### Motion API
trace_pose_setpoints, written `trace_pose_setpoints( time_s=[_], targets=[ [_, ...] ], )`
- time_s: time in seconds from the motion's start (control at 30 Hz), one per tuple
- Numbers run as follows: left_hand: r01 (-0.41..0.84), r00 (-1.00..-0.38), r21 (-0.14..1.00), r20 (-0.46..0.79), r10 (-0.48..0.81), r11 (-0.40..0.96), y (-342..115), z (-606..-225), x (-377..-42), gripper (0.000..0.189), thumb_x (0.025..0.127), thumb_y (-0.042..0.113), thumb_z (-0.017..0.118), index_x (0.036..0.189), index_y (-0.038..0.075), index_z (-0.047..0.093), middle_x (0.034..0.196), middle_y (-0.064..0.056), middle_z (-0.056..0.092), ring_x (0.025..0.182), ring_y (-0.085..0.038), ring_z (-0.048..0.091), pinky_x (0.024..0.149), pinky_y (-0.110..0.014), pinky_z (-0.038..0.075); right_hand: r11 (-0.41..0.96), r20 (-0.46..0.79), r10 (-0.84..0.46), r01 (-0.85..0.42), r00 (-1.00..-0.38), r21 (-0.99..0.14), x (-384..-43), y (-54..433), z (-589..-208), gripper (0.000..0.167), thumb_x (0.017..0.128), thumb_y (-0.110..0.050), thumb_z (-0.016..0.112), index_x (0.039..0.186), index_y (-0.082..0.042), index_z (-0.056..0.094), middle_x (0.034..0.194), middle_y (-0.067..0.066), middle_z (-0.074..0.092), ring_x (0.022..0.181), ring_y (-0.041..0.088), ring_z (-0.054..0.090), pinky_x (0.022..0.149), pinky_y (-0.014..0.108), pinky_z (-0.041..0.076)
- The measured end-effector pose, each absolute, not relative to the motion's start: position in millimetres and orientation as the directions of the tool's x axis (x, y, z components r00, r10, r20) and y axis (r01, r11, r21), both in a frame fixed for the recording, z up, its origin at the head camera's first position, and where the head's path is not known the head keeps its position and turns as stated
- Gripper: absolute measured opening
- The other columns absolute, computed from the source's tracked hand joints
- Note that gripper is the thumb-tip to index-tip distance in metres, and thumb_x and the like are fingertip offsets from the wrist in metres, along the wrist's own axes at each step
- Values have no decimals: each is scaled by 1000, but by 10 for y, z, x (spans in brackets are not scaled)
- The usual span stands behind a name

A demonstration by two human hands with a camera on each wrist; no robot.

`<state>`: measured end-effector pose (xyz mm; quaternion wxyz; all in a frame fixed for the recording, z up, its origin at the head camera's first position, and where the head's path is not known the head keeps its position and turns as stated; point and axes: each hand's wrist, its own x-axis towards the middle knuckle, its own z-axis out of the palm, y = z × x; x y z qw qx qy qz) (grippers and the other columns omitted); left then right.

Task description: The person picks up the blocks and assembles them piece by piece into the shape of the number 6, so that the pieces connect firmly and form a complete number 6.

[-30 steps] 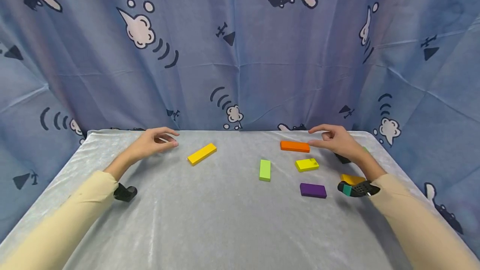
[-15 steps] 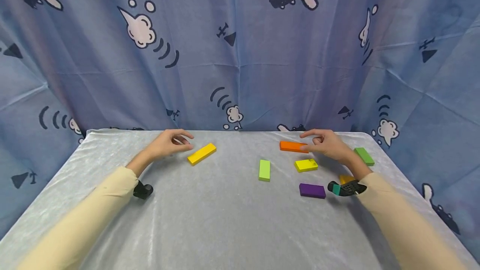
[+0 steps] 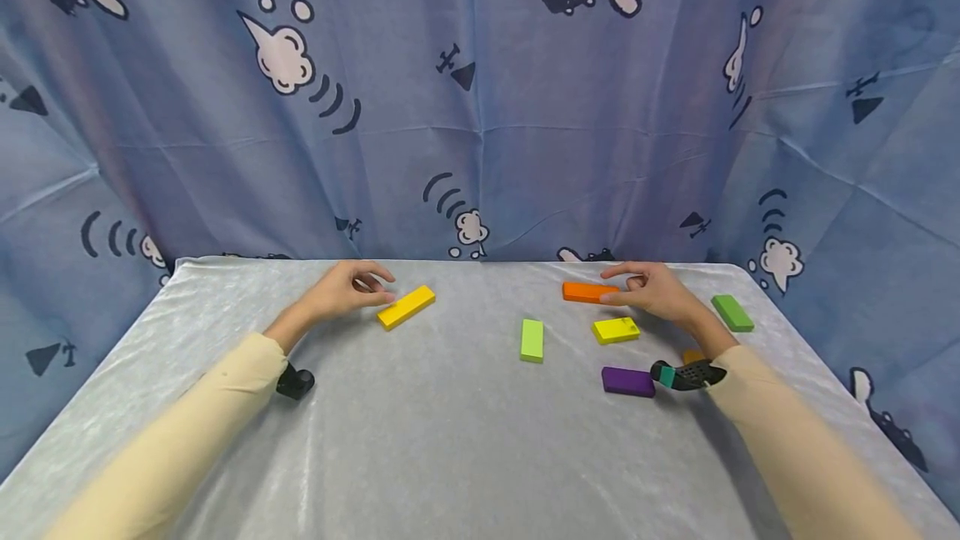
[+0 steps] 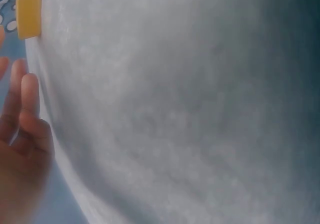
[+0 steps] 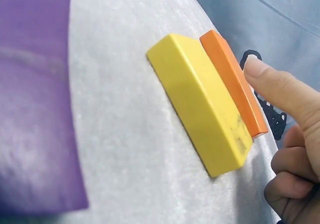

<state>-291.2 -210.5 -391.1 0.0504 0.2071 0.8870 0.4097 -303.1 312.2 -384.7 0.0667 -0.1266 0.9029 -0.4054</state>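
Note:
My left hand (image 3: 341,290) hovers beside an amber-yellow block (image 3: 407,307), its thumb tip right at the block's near-left end and its fingers loosely bent. In the left wrist view the amber-yellow block (image 4: 29,14) lies beyond the fingertips (image 4: 30,82). At the far right, my right hand (image 3: 654,294) reaches over an orange block (image 3: 581,292); thumb and forefinger are spread, and the thumb overlaps the block's right end. The right wrist view shows the thumb (image 5: 280,84) over the orange block (image 5: 235,87), the other fingers bent, with a yellow block (image 5: 200,104) nearer.
On the pale cloth-covered table (image 3: 420,440) lie a lime block (image 3: 532,341), a yellow block (image 3: 616,330), a purple block (image 3: 627,382) and a green block (image 3: 732,312). Another amber block (image 3: 693,355) is partly hidden by the right wrist. A blue patterned curtain (image 3: 405,157) hangs behind.
The left hand has moved right to the amber-yellow block. The right hand has moved left over the orange block, uncovering the green block and hiding a black one. No block has moved.

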Motion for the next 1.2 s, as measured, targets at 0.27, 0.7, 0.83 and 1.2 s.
trace_pose_setpoints(
  time_s=[0.27, 0.7, 0.83, 1.2],
  targets=[
    [372, -890, 741, 114, 442, 558, -2031, -3910, -2898, 33, 91, 14, 79, 120, -2, 71, 97, -8, 72, 94, -28, 67, 85, -44, 54, 637, -7, -284, -183, -959, -749, -3052, 3118, -3873, 47, 86, -25, 85, 125, -2, 70, 62, 1, 34, 54, 18, 33, 56, 30, 30],
    [384, -873, 741, 97, 477, 551, -1995, -3955, -2938, 30, 91, 14, 79, 117, 1, 74, 94, -4, 71, 88, -23, 67, 82, -39, 55, 691, -48, -272, -161, -961, -704, -3072, 3091, -3868, 46, 86, -25, 85, 122, 0, 72, 64, 2, 36, 58, 22, 37, 58, 32, 30],
    [401, -859, 745, 104, 501, 533, -1993, -3955, -2946, 27, 92, 11, 78, 116, 0, 74, 94, -5, 72, 88, -23, 67, 84, -40, 55, 707, -59, -257, -146, -965, -692, -3099, 3094, -3875, 42, 87, -26, 84, 120, -3, 74, 64, 2, 34, 59, 23, 36, 59, 32, 30],
    [395, -846, 756, 78, 527, 522, -2000, -3952, -2959, 20, 94, 8, 75, 113, 1, 77, 100, -6, 72, 90, -22, 66, 85, -38, 55, 694, -11, -268, -186, -963, -695, -3132, 3041, -3793, 43, 87, -25, 84, 122, -1, 73, 63, 1, 34, 58, 21, 37, 57, 30, 31]
  ],
)
